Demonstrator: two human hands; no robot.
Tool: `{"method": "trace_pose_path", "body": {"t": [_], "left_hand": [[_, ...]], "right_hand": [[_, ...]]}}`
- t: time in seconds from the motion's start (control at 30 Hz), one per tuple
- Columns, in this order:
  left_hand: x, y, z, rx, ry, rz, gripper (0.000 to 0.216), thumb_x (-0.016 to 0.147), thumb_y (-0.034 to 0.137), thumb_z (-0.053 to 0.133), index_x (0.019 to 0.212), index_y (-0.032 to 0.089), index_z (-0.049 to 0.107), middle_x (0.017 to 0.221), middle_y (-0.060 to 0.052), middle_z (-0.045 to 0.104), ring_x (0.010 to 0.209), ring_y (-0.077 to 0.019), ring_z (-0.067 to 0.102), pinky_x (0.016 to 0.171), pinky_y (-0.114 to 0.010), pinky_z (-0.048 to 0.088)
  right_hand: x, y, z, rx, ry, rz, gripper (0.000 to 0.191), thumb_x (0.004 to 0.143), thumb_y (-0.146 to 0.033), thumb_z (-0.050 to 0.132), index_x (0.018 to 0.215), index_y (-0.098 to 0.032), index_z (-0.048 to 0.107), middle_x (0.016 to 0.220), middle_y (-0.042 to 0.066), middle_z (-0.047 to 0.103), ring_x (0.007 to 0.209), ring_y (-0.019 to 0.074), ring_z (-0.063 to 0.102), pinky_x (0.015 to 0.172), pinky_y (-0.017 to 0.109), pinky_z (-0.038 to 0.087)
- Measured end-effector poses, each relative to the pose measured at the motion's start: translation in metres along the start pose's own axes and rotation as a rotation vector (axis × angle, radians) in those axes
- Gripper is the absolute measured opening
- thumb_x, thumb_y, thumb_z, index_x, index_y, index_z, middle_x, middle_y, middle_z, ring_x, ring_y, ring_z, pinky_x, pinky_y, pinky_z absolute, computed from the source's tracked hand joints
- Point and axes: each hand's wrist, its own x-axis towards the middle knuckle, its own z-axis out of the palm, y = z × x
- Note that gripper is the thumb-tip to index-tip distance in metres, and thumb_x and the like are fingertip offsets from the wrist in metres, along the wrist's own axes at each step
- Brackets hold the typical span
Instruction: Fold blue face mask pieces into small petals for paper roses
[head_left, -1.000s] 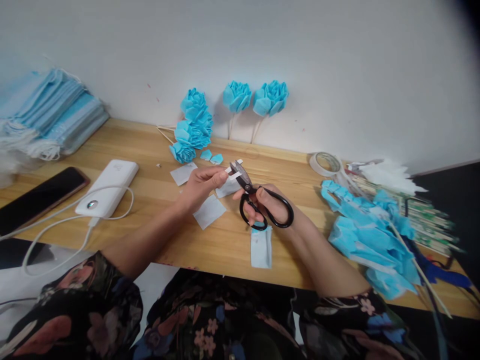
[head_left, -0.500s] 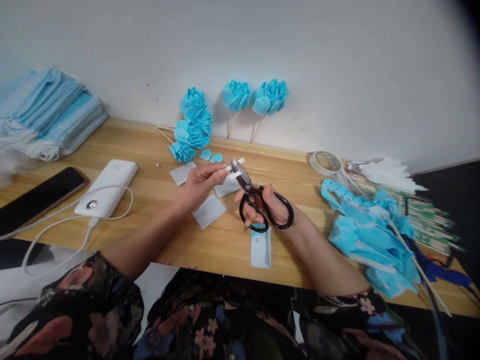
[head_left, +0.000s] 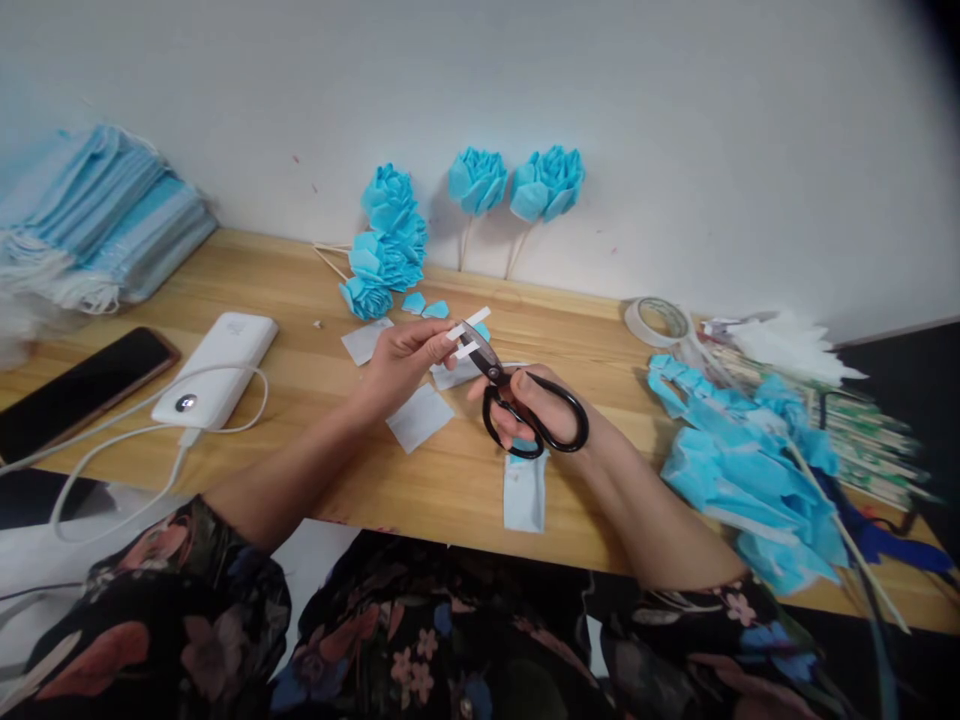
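Observation:
My left hand [head_left: 409,365] pinches narrow white strips [head_left: 478,318] between thumb and fingers, their ends sticking out to the right. Black-handled scissors [head_left: 493,373] are in my right hand [head_left: 551,398], its thumb and fingers at the loops. The blades lie at the strips, close to my left fingertips, and nearly together. A small light-blue piece [head_left: 483,331] shows just past the blades. Pale fabric squares [head_left: 420,418] lie on the table below my hands, and a pale rectangular piece [head_left: 524,495] is under the scissors' loops.
Blue fabric roses [head_left: 390,240] on sticks lie at the back; two more [head_left: 547,184] lean on the wall. Left are stacked face masks [head_left: 112,220], a phone [head_left: 86,390] and a white power bank [head_left: 217,365]. Right are a tape roll [head_left: 660,322], crumpled blue fabric [head_left: 739,480] and a blue-handled tool [head_left: 892,545].
The scissors' blades have come closer together at the white strips. A light-blue piece now shows beside them. My left hand keeps its pinch; the whole view has shifted slightly.

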Motion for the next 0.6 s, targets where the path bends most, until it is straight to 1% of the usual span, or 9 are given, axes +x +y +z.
{"method": "trace_pose_path", "body": {"t": [0.1,0.23,0.37,0.43,0.5,0.53,0.6], "left_hand": [[-0.001,0.002,-0.001,-0.018,-0.011,-0.034,0.037,0.088,0.053,0.069,0.091,0.017,0.078,0.070,-0.003,0.067,0.066,-0.0136,0.057,0.068,-0.026,0.046],[-0.003,0.002,-0.001,-0.080,-0.051,-0.043,0.034,0.088,0.048,0.070,0.102,0.018,0.078,0.073,-0.003,0.067,0.069,-0.0140,0.057,0.071,-0.026,0.046],[-0.002,0.002,-0.001,-0.025,-0.039,-0.032,0.032,0.090,0.045,0.067,0.101,0.018,0.079,0.070,-0.001,0.064,0.068,-0.0135,0.054,0.069,-0.026,0.044],[-0.001,0.003,0.000,-0.018,-0.025,-0.041,0.032,0.088,0.046,0.067,0.100,0.018,0.079,0.069,-0.001,0.063,0.065,-0.0127,0.052,0.065,-0.026,0.042],[-0.001,0.005,0.000,-0.028,-0.019,-0.067,0.033,0.087,0.045,0.068,0.101,0.018,0.079,0.067,0.001,0.060,0.061,-0.0114,0.048,0.061,-0.025,0.039],[-0.001,0.006,0.000,-0.037,-0.016,-0.081,0.033,0.087,0.045,0.069,0.102,0.018,0.079,0.065,0.001,0.058,0.059,-0.0107,0.046,0.059,-0.025,0.037],[-0.001,0.005,0.001,-0.074,0.000,-0.099,0.031,0.086,0.043,0.069,0.101,0.018,0.079,0.063,0.002,0.055,0.058,-0.0103,0.044,0.057,-0.025,0.035]], "right_hand": [[0.000,0.000,0.000,-0.005,0.012,-0.004,0.059,0.096,-0.066,0.049,0.104,-0.013,0.071,0.052,-0.007,0.049,0.039,0.0072,0.043,0.045,0.022,0.049],[-0.001,-0.001,0.000,0.012,0.022,-0.015,0.057,0.097,-0.065,0.050,0.104,-0.013,0.072,0.054,-0.007,0.049,0.038,0.0062,0.041,0.045,0.022,0.048],[-0.002,-0.005,0.001,0.000,0.073,0.010,0.058,0.094,-0.066,0.053,0.102,-0.013,0.073,0.054,-0.006,0.050,0.037,0.0053,0.039,0.043,0.022,0.046],[-0.002,-0.008,0.005,-0.043,0.087,0.052,0.057,0.089,-0.067,0.060,0.102,-0.012,0.073,0.054,-0.006,0.053,0.037,0.0053,0.041,0.040,0.021,0.042],[-0.002,-0.013,0.010,-0.096,0.061,0.126,0.054,0.081,-0.064,0.073,0.100,-0.013,0.075,0.055,-0.005,0.055,0.038,0.0053,0.043,0.038,0.019,0.037],[-0.002,-0.015,0.013,-0.122,0.038,0.158,0.052,0.076,-0.061,0.078,0.098,-0.014,0.075,0.056,-0.006,0.055,0.040,0.0052,0.044,0.038,0.018,0.037],[-0.002,-0.020,0.017,-0.137,0.016,0.170,0.052,0.069,-0.060,0.085,0.094,-0.016,0.076,0.058,-0.007,0.054,0.043,0.0049,0.045,0.042,0.018,0.041]]}}
